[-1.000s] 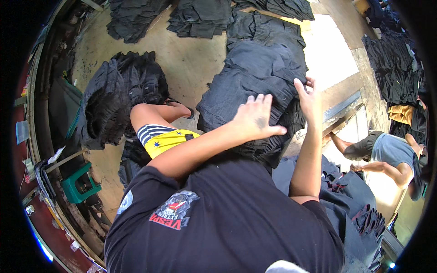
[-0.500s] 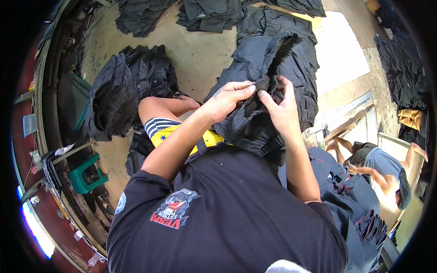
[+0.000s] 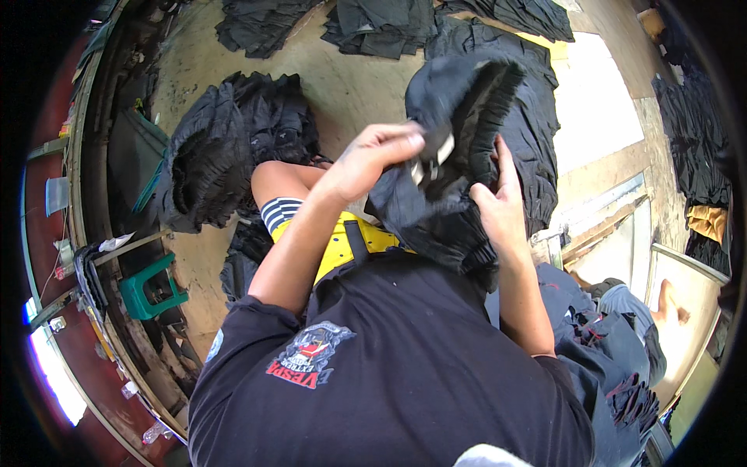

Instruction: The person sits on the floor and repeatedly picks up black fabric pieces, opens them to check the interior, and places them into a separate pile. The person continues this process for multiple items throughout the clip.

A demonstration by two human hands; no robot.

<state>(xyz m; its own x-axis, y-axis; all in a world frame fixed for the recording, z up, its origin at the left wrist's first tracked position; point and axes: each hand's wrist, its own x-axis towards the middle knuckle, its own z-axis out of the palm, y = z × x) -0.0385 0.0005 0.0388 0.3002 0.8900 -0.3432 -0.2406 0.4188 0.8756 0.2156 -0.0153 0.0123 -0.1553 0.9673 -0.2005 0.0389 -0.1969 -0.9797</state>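
A black elastic-waist garment (image 3: 443, 227), seemingly a pair of trousers, lies across my lap with its gathered waist spread wide. My left hand (image 3: 380, 156) pinches the left side of the waistband; that part of the cloth is smeared by motion. On the opposite edge, my right hand (image 3: 499, 198) grips the cloth between thumb and fingers. Small white labels (image 3: 445, 148) show inside the opening. Beneath and beyond the garment is a stack of similar black garments (image 3: 537, 101).
Left of my knee stands a bundle of black gathered garments (image 3: 233, 148). More folded black piles (image 3: 381, 27) lie at the far side. A green plastic stool (image 3: 154, 286) is at the left. Dark cloth (image 3: 583, 335) is heaped on my right, where another person (image 3: 634, 311) is partly hidden.
The waistband has been pulled apart into a wide opening, and white labels now show inside. My left hand has moved away from my right. The person at right is lower behind the heap.
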